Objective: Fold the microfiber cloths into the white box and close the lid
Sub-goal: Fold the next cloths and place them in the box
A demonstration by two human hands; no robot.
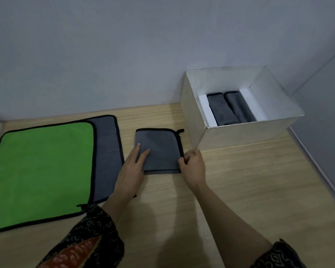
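Pale wooden table (240,180) under white box (240,132), folded grey cloth (159,149), green cloth (41,171) over flat grey cloth (106,151).

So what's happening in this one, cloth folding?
Yes. A person is folding a grey cloth on a wooden table. The left hand presses flat on it while the right hand pinches its right edge. The white box stands open behind, holding two folded grey cloths. No lid is in view. To the left, a green cloth lies unfolded on top of another grey one.
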